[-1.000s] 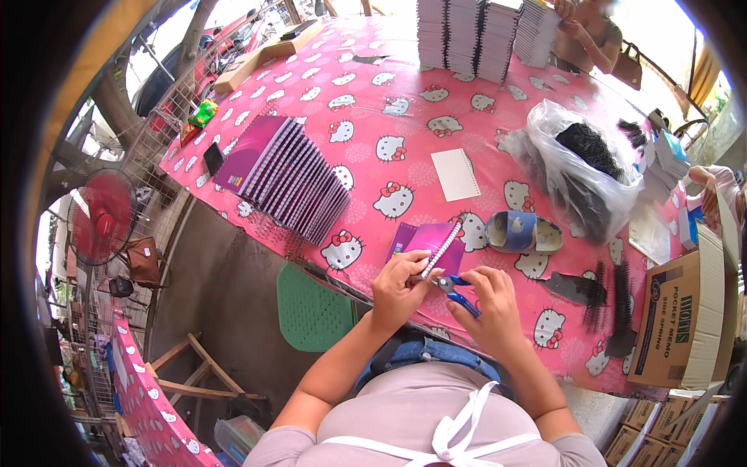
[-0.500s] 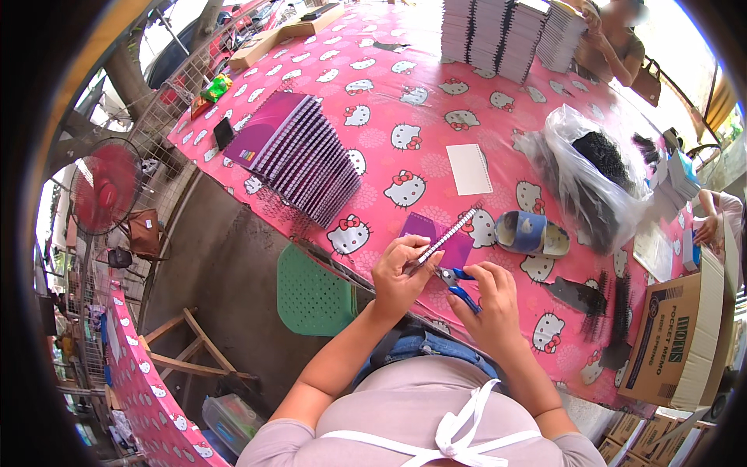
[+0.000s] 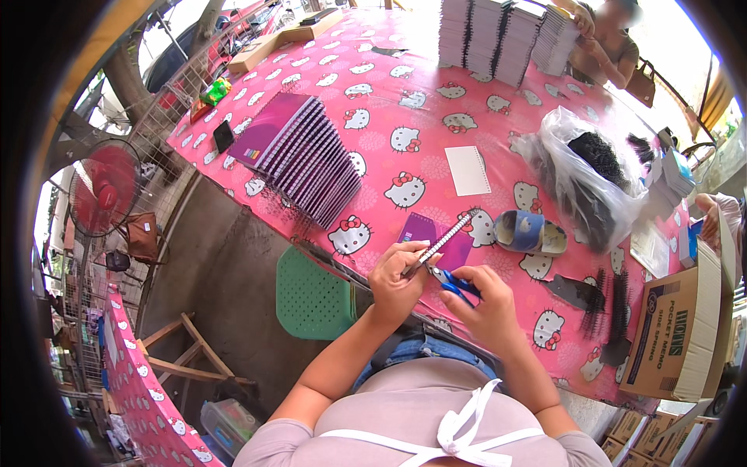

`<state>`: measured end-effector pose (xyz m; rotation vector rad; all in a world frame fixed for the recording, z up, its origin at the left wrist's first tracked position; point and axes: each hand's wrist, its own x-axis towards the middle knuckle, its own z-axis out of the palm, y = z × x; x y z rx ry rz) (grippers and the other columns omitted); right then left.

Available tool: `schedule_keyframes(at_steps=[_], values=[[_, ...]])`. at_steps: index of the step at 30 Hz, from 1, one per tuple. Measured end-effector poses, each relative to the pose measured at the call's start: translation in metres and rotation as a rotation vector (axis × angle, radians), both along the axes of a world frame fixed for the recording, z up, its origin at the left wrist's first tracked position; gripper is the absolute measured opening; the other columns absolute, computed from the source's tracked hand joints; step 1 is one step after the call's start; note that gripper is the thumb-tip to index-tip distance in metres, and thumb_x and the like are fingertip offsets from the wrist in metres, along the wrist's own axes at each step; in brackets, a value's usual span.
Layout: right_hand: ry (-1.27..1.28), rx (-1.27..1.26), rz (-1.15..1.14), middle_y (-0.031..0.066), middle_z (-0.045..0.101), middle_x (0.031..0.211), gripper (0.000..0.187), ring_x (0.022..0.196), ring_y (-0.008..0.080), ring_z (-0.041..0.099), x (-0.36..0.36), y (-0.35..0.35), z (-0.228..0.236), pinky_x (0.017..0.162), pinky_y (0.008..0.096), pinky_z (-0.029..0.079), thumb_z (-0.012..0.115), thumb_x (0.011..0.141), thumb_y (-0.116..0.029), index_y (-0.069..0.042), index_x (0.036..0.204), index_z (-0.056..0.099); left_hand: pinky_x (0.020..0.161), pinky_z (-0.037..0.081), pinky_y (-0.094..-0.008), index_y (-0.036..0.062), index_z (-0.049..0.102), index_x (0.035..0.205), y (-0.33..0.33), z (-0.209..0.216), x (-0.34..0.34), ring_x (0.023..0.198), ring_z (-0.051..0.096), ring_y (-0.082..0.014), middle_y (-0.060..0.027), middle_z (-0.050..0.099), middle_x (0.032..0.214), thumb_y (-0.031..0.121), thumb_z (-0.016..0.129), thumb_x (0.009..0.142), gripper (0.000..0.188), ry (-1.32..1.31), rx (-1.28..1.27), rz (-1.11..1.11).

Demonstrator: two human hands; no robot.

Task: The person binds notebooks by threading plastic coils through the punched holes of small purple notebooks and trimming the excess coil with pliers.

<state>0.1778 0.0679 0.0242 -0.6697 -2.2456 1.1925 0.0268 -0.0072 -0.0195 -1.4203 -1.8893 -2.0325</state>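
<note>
My left hand (image 3: 397,274) is closed around a small spiral-bound notebook (image 3: 450,238). The notebook is seen nearly edge-on, its pale coil slanting up and away to the right. In my right hand (image 3: 492,305) is a pair of blue-handled cutting pliers (image 3: 453,283), the fingers curled about the handles. The jaws sit at the near end of the coil, beside my left fingertips; whether they touch the wire I cannot tell. Under the held notebook, a purple notebook cover (image 3: 415,229) shows on the table.
A tall stack of purple spiral notebooks (image 3: 307,159) stands at left on the pink patterned tablecloth (image 3: 373,241). Around the right lie a blue tape roll (image 3: 517,231), a plastic bag of black coils (image 3: 576,179) and a carton (image 3: 661,335). A co-worker (image 3: 611,50) sits beyond white notebook stacks (image 3: 490,39).
The pliers have turned and moved slightly left in my right hand, their handles looking closer together. My left hand keeps its grip on the notebook, almost unmoved.
</note>
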Motion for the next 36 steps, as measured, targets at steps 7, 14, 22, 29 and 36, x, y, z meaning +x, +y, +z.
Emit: schedule_keyframes(at_steps=[7, 14, 22, 29, 36], values=[[0.019, -0.981, 0.136, 0.0058, 0.065, 0.094, 0.029, 0.076, 0.0098, 0.059, 0.01, 0.011, -0.03, 0.067, 0.0265, 0.049, 0.063, 0.092, -0.023, 0.001, 0.107, 0.061, 0.068, 0.058, -0.0313, -0.0021, 0.061, 0.085, -0.001, -0.002, -0.016, 0.083, 0.068, -0.0224, -0.0176, 0.066, 0.099, -0.015, 0.068, 0.074, 0.019, 0.215, 0.064, -0.075], [-0.395, 0.54, -0.396, 0.0187, 0.053, 0.123, 0.048, 0.114, 0.0373, 0.049, 0.087, 0.04, -0.087, 0.096, 0.0438, 0.04, 0.078, 0.07, -0.02, -0.004, 0.111, 0.06, 0.072, 0.053, -0.0343, 0.0029, 0.067, 0.091, -0.001, 0.037, -0.04, 0.084, 0.064, -0.0231, -0.0112, 0.066, 0.096, 0.001, 0.079, 0.067, 0.027, 0.277, -0.025, 0.021], [0.103, 0.67, 0.555, 0.0147, 0.058, 0.114, 0.054, 0.095, 0.0338, 0.058, -0.098, 0.02, 0.061, 0.083, 0.042, 0.047, 0.075, 0.069, -0.004, -0.004, 0.119, 0.054, 0.074, 0.049, -0.0352, 0.005, 0.069, 0.092, -0.045, 0.093, -0.065, 0.084, 0.063, -0.0236, -0.0086, 0.066, 0.088, 0.008, 0.077, 0.073, 0.021, 0.326, -0.116, -0.008], [0.857, -0.444, 0.237, 0.0036, 0.058, 0.085, 0.021, 0.075, 0.0093, 0.055, -0.239, 0.028, 0.13, 0.064, 0.0224, 0.044, 0.068, 0.084, -0.001, -0.005, 0.099, 0.054, 0.092, 0.04, -0.0327, 0.0049, 0.044, 0.136, -0.081, 0.106, -0.194, 0.111, 0.055, -0.0171, -0.0071, 0.057, 0.125, 0.032, 0.043, 0.102, 0.043, -0.154, 0.376, 0.511], [0.515, 0.028, 0.2, 0.0066, 0.059, 0.094, 0.036, 0.085, 0.0144, 0.056, -0.33, 0.093, 0.052, 0.076, 0.0272, 0.045, 0.07, 0.085, -0.019, 0.0, 0.112, 0.057, 0.089, 0.044, -0.0267, 0.0004, 0.046, 0.129, -0.013, 0.089, -0.248, 0.1, 0.056, -0.0126, -0.0071, 0.059, 0.115, 0.045, 0.034, 0.102, 0.054, -0.429, 0.114, 0.305]])
